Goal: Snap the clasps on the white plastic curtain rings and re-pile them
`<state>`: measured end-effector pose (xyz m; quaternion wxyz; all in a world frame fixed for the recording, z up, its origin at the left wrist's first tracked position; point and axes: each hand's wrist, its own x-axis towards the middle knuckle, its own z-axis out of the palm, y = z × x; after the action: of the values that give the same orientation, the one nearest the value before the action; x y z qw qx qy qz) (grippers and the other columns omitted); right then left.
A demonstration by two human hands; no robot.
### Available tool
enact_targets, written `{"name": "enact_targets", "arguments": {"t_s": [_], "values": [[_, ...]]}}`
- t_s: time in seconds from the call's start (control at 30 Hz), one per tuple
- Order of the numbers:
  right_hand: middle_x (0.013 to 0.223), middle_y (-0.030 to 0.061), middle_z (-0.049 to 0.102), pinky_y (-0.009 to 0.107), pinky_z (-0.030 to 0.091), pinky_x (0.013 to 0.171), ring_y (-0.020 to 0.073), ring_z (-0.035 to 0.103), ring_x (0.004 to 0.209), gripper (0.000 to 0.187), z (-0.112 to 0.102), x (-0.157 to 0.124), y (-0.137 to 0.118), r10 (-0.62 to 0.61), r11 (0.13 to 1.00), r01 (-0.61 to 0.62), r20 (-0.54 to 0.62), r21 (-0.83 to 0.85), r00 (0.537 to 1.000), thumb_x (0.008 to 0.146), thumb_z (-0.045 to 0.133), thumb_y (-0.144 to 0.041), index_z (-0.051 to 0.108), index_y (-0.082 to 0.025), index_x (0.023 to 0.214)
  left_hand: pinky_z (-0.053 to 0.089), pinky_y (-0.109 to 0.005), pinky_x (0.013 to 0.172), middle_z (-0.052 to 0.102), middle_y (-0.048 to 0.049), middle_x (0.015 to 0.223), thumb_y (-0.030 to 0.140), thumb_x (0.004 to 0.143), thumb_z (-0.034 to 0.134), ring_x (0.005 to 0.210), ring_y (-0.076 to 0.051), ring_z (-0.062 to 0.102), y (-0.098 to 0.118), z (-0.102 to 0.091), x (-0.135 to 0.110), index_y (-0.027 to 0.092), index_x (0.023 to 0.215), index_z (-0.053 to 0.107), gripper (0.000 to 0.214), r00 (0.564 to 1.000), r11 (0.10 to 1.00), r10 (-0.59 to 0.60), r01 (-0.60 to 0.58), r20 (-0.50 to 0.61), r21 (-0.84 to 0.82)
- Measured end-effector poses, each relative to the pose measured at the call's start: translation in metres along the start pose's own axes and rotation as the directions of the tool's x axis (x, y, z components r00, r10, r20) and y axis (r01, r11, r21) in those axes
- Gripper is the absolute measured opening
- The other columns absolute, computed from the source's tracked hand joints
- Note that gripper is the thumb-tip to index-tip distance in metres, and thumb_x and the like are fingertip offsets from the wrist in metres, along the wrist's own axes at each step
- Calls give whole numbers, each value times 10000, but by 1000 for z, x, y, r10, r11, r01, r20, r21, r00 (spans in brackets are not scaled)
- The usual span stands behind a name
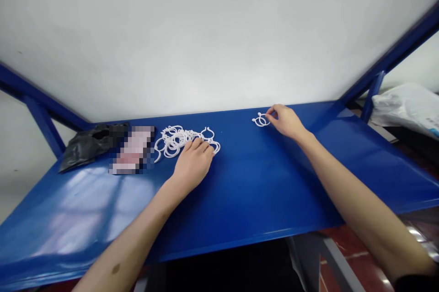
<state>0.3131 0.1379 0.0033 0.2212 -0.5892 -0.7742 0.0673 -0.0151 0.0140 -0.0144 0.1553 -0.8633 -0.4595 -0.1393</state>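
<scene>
A tangled pile of thin white plastic rings (175, 140), with small knobs or clasps on them, lies left of centre on the blue table. My left hand (195, 159) rests at the pile's right front edge, fingers bent down together onto the rings; its fingertips are partly hidden. White loops show just behind and to the right of its knuckles. Farther right, near the back edge, two white rings (259, 120) overlap on the tabletop. My right hand (281, 119) pinches the right side of these rings between thumb and fingers.
The blue table (247, 191) meets a pale wall, with blue frame bars at both sides. A black plastic bag (85, 148) and a pixelated flat item (133, 149) lie at the left. Off the right end sits a white plastic bag (408, 107).
</scene>
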Motion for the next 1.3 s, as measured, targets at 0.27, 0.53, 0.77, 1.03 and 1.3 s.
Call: {"name": "enact_targets", "arguments": {"t_s": [0.27, 0.53, 0.77, 1.03, 1.3], "values": [[935, 88, 743, 275, 444, 722, 182, 649, 806, 126, 16, 19, -20, -40, 999, 46, 195, -25, 980, 906, 610, -215, 687, -157, 987, 485, -437, 812, 718, -120, 1043, 203, 997, 474, 995, -278, 604, 5, -7, 4, 160, 1071, 694, 237, 995, 990, -32, 18, -98, -137], [832, 48, 748, 268, 414, 620, 187, 671, 748, 101, 24, -56, -118, -5, 1000, 6, 231, -2, 973, 879, 611, -257, 694, -211, 844, 514, -365, 892, 671, -90, 1242, 237, 1015, 498, 1036, -216, 629, 27, -4, 4, 153, 1218, 605, 244, 961, 958, 222, -246, -163, -150], [814, 21, 737, 261, 435, 595, 166, 676, 721, 98, 22, -84, -130, -3, 988, -40, 273, 150, 962, 872, 622, -251, 676, -213, 799, 517, -295, 744, 674, -44, 907, 148, 1021, 423, 826, -177, 612, 29, -2, 4, 153, 918, 619, 221, 945, 915, 326, -313, 9, -255], [1083, 65, 712, 305, 479, 741, 184, 691, 893, 199, 19, -91, -127, -636, 772, 624, 145, 125, 758, 1004, 544, -336, 603, -175, 1105, 524, -297, 755, 645, -72, 952, 82, 1012, 342, 882, -181, 595, 7, -12, -1, 147, 925, 593, 273, 971, 932, 232, -237, -51, -276], [778, -10, 703, 315, 299, 602, 150, 620, 661, 196, 31, -89, -125, -652, 744, 659, 94, -112, 752, 1029, 513, -249, 593, -197, 858, 450, -280, 631, 576, -21, 723, 119, 1029, 339, 685, -165, 516, 18, -12, 4, 175, 767, 533, 331, 953, 951, 279, -291, -118, -106]]}}
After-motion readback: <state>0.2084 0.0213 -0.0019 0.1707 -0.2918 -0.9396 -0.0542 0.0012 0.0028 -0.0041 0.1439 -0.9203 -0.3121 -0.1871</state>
